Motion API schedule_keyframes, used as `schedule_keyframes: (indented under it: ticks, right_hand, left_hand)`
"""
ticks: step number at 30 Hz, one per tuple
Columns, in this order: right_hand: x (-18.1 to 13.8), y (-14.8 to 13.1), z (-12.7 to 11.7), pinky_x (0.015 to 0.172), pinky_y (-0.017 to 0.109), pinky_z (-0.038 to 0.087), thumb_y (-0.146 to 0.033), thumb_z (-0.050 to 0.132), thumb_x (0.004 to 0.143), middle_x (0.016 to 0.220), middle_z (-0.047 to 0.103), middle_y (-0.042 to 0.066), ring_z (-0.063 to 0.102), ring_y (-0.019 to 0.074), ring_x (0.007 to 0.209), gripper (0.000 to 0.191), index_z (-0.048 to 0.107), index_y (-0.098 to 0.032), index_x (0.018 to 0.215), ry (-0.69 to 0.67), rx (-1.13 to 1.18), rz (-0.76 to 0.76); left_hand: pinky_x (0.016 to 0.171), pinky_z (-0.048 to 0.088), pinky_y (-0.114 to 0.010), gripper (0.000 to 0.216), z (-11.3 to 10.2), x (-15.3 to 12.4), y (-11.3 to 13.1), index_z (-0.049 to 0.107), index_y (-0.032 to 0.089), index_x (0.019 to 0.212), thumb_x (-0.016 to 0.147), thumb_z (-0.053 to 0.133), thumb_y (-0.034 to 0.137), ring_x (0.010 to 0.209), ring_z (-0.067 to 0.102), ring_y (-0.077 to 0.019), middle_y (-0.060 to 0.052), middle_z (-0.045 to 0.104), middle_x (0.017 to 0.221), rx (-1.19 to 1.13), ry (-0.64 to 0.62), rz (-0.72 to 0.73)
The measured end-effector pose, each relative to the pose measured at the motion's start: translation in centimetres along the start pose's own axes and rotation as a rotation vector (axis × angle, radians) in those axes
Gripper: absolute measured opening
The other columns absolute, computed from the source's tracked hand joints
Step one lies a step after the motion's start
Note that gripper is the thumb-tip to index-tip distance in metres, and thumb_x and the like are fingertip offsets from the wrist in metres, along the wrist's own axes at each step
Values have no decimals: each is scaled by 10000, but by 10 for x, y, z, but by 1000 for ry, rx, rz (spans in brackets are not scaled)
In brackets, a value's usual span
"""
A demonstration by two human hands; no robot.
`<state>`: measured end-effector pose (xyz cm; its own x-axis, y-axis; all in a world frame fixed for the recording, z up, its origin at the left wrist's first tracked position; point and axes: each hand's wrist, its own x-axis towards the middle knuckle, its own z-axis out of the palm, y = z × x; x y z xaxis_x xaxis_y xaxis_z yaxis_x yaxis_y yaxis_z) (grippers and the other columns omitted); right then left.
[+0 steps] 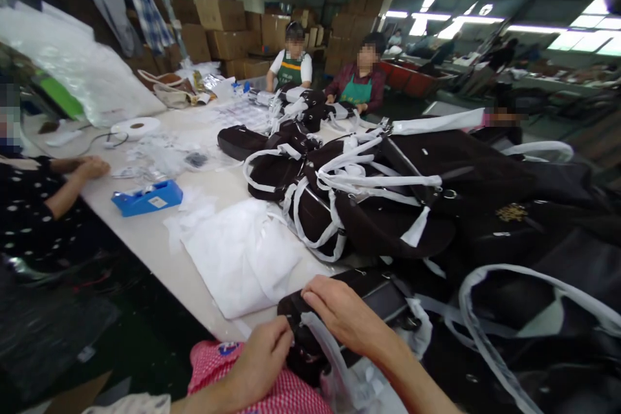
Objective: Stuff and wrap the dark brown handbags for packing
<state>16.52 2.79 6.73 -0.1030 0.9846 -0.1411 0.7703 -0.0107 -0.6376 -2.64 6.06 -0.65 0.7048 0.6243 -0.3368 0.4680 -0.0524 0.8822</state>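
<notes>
A black handbag (356,281) lies at the table's near edge, right in front of me. At its left end my left hand (264,352) is closed, fingertips pinched on the bag's edge. My right hand (339,310) lies over the bag's top, its fingers together and curled down on it. A handle wrapped in white covering (327,343) passes just below my right hand. The pinched spot itself is partly hidden by my left fingers. Beside the bag, to the left, is a pile of white sheets (240,252).
More black bags (412,220) with white-wrapped handles are heaped on the right. A blue tape dispenser (148,199) and a white roll (136,127) are on the table (145,239). One person (72,181) is at the left; two others face me across the table.
</notes>
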Motion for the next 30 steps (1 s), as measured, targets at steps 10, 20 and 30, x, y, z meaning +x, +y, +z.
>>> schedule_keyframes:
  ticks: [10, 20, 30]
  right_hand:
    - [-2, 16, 54, 1057, 496, 327, -300, 610, 841, 1315, 591, 109, 485, 299, 1270, 156, 750, -235, 824, -20, 398, 263]
    - [-10, 6, 73, 904, 357, 391, -165, 611, 746, 997, 617, 44, 573, 209, 987, 112, 679, -207, 667, 366, 651, 200]
    - [-61, -3, 104, 1130, 480, 209, -164, 564, 899, 867, 563, -20, 572, 155, 896, 167, 669, -283, 848, 639, 271, 7]
  left_hand:
    - [771, 441, -306, 264, -4, -2, -4, 621, 190, 853, 897, 409, 341, 778, 571, -216, -61, 652, 824, 91, -20, 99]
    - [551, 354, -263, 310, -14, 11, 1, 535, 179, 782, 840, 419, 461, 562, 432, -140, 20, 490, 609, -117, -210, -28]
    - [357, 68, -210, 553, -20, 16, 17, 464, 209, 748, 597, 663, 703, 356, 152, -30, 111, 383, 482, -443, -476, -432]
